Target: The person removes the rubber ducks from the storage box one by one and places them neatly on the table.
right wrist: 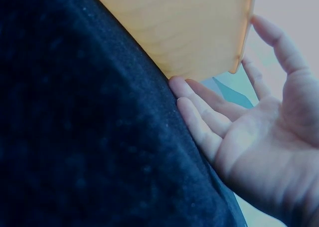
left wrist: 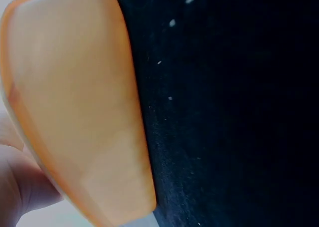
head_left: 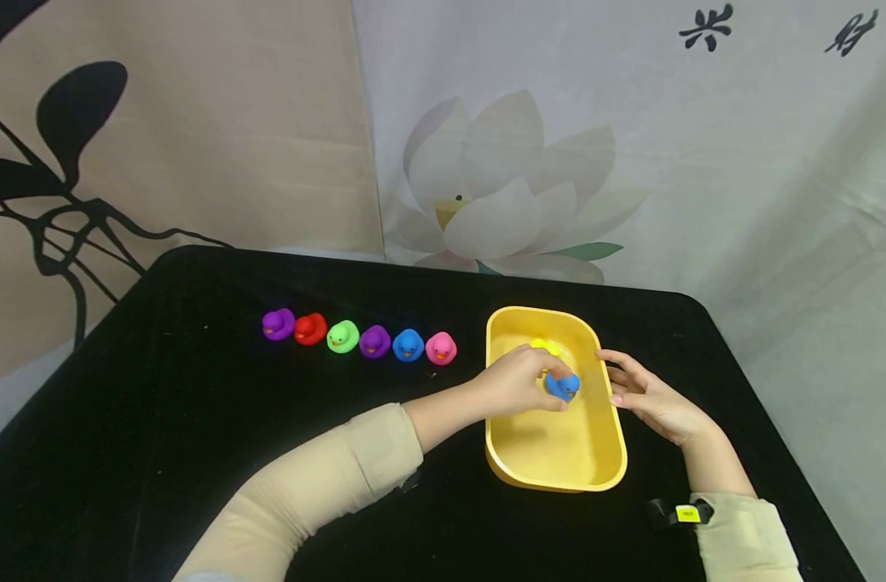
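My left hand (head_left: 519, 381) reaches over the near-left rim of a yellow plastic bin (head_left: 552, 461) and pinches a blue rubber duck (head_left: 563, 386) between thumb and fingers, inside the bin. Behind that hand, a bright yellow object (head_left: 545, 346) shows in part at the bin's far end. At the bin's right side, my right hand (head_left: 650, 400) has its fingers loosely bent, fingertips at the rim and outer wall. In the right wrist view, that hand's palm is bare beside the bin wall (right wrist: 199, 32). The left wrist view shows the bin's outer side (left wrist: 79, 107), and the duck is hidden there.
Left of the bin, several rubber ducks stand in a row: the leftmost purple duck (head_left: 279, 324), a red duck (head_left: 310, 329), a green duck (head_left: 343, 336), another purple, a blue, and a pink duck (head_left: 441, 348). A black cloth (head_left: 196, 436) covers the table. Printed curtains (head_left: 268, 121) hang behind.
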A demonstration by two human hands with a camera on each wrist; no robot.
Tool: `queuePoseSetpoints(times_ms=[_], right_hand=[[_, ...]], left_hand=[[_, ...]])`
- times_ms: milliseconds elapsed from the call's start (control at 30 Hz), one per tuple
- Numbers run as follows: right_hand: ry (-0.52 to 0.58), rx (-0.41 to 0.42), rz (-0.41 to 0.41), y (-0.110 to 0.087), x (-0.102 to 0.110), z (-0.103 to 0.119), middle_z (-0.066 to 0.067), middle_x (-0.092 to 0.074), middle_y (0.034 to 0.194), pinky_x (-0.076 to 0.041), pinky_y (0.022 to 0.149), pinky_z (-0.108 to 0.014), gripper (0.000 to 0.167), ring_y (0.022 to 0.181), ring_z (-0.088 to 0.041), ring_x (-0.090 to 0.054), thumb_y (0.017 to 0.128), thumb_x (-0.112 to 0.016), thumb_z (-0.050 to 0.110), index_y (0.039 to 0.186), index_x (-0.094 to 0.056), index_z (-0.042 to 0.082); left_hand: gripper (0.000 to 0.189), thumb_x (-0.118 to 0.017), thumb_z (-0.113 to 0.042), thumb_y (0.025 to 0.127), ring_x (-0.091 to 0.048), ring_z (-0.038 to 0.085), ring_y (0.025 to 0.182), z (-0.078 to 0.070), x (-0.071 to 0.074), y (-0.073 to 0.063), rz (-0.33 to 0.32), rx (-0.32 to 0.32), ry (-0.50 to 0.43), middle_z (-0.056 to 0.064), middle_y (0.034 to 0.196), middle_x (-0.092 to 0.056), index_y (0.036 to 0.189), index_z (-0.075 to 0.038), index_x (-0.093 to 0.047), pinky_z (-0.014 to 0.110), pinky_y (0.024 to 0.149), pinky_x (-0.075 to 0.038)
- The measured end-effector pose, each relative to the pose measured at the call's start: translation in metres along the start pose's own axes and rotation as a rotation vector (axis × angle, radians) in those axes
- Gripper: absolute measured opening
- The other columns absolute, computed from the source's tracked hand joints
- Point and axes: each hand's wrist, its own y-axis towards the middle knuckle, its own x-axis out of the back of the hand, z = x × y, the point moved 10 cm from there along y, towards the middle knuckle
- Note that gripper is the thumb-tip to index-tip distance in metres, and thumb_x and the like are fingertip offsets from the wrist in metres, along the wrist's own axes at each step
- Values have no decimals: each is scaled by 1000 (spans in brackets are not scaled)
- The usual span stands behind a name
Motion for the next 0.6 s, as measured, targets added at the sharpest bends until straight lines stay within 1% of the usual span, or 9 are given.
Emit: queuePoseSetpoints(times_ms=[67,267,400,600], right_hand=[[-3,3,2,0,0,0,-11,-46,137,-44,94,-30,55,113,-23,-56,98,-50,3,146,-25,12],[-12,-2,-4,1,1,0,-12,-45,137,-44,95,-30,56,113,-23,-56,97,-50,3,146,-24,10],[-14,-4,-4,1,1,-1,-13,-45,137,-44,95,-29,57,113,-22,-55,97,-51,3,146,-23,9],[-4,-9,-5,1,2,-2,-12,-45,137,-44,95,-29,56,114,-22,-56,97,-51,3,146,-24,12]], left_hand=[[45,-79,-26,79,-57,14,103,3,-2,5,10,16,10,-4,111,-68,119,-9,-68,16,91,-39],[47,-79,-25,80,-57,10,102,13,-9,17,50,75,25,-5,114,-66,122,-10,-66,15,91,-40],[47,-79,-25,80,-56,10,102,18,-12,23,63,113,18,-5,114,-66,122,-11,-66,17,92,-40],[44,-77,-22,82,-56,10,105,23,-18,31,84,140,21,-5,116,-65,122,-10,-66,17,95,-39]])
